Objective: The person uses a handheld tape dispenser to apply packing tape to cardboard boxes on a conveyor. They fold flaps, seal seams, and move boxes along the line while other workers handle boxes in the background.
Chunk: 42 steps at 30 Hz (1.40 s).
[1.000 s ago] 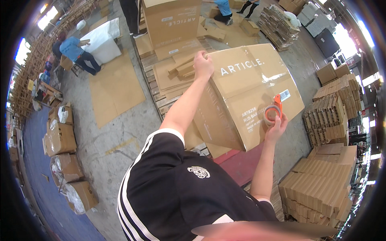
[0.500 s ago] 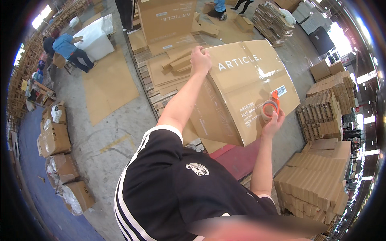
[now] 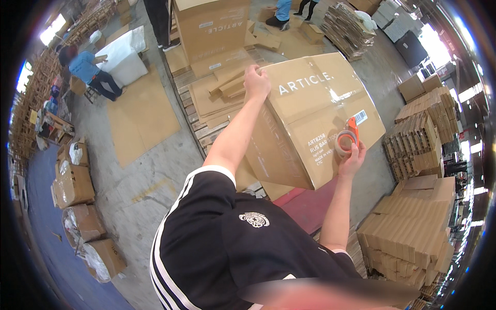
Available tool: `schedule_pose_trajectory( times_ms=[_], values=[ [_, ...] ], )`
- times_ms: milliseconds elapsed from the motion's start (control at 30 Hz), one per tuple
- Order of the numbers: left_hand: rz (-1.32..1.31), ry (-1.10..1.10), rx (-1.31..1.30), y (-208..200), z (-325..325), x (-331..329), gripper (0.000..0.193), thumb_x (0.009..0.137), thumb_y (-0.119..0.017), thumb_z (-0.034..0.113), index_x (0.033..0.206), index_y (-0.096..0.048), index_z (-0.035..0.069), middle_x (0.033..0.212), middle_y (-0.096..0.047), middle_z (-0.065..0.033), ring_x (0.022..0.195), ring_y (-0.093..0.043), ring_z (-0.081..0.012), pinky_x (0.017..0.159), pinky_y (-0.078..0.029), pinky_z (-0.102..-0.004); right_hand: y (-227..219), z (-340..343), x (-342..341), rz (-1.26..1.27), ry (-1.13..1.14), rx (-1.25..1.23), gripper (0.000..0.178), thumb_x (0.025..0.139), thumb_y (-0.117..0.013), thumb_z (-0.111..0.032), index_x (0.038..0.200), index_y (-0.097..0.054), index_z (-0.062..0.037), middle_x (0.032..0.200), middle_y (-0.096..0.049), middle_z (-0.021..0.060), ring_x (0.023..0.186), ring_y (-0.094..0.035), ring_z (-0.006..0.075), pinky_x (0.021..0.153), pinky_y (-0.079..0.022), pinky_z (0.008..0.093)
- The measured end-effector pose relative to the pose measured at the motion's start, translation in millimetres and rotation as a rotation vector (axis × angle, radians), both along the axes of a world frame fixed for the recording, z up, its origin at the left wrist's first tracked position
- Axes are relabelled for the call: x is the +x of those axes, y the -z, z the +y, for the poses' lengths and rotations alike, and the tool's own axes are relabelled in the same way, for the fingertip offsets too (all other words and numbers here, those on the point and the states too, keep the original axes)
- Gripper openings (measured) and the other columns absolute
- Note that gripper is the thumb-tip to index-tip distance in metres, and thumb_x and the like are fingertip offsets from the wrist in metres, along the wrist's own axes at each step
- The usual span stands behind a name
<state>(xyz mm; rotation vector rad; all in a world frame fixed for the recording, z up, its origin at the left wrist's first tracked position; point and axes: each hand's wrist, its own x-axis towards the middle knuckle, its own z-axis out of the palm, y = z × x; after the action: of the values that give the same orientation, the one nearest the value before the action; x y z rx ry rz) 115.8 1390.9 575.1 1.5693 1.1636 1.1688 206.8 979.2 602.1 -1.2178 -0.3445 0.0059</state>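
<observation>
In front of me a large brown cardboard box [image 3: 310, 111] stands tilted, with white print, a barcode label and shiny strips of clear tape across it. Fingers curled over its far left edge, my left hand [image 3: 257, 82] grips the box at a top corner. My right hand [image 3: 353, 157] is closed round an orange tape dispenser [image 3: 352, 125] with a roll of tape on it. The dispenser is held at the box's near right part, over the print and just below the label; whether it touches the cardboard I cannot tell.
Behind the box lie flat cardboard pieces [image 3: 209, 95] on a wooden pallet [image 3: 192, 111], beside another tall box [image 3: 212, 33]. Stacks of folded cartons [image 3: 408, 227] line the right side. A co-worker in blue [image 3: 85, 67] stands by a white wrapped block [image 3: 121, 59].
The whole view has shifted slightly. The co-worker at the left has moved a little and stands more upright. Both my hands keep their holds on the box and the tape dispenser.
</observation>
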Motion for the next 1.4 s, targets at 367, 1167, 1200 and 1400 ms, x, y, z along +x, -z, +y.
schedule_pose_trajectory(
  times_ms=[367,1167,1200,1400],
  values=[
    [-0.006,0.035,-0.006,2,1,-7,0.033,0.1,-0.072,0.022,0.126,-0.068,0.003,0.135,-0.068,-0.0184,0.129,-0.063,-0.0385,0.11,-0.048,-0.0535,1,-2,-6,0.003,-0.049,-0.008,0.033,0.106,-0.063,-0.007,0.136,-0.055,0.0039,0.126,-0.068,0.0149,0.104,-0.073,0.0213,0.088,-0.062,0.0329],
    [0.041,-0.02,0.013,20,-28,-6,0.03,0.1,-0.072,0.022,0.124,-0.069,0.004,0.13,-0.069,-0.0168,0.124,-0.066,-0.0375,0.106,-0.051,-0.049,13,-23,-7,0.029,0.036,-0.051,0.032,0.106,-0.061,-0.009,0.135,-0.055,0.003,0.129,-0.066,0.0141,0.107,-0.071,0.019,0.087,-0.062,0.0318],
    [0.036,0.011,-0.006,21,-31,-6,0.032,0.101,-0.07,0.024,0.127,-0.067,0.005,0.133,-0.067,-0.0173,0.127,-0.064,-0.0375,0.108,-0.048,-0.0545,13,-25,-7,-0.009,0.025,-0.045,0.033,0.106,-0.061,-0.009,0.136,-0.055,0.0029,0.131,-0.066,0.0147,0.109,-0.07,0.0194,0.087,-0.062,0.0322],
    [0.027,-0.008,-0.02,23,-39,-2,0.029,0.101,-0.07,0.024,0.125,-0.067,0.007,0.129,-0.068,-0.0158,0.125,-0.064,-0.0378,0.106,-0.048,-0.0548,15,-34,-4,0.017,-0.034,0.013,0.034,0.106,-0.06,-0.009,0.137,-0.053,0.0022,0.13,-0.065,0.0137,0.113,-0.069,0.0195,0.089,-0.061,0.0327]
  ],
)
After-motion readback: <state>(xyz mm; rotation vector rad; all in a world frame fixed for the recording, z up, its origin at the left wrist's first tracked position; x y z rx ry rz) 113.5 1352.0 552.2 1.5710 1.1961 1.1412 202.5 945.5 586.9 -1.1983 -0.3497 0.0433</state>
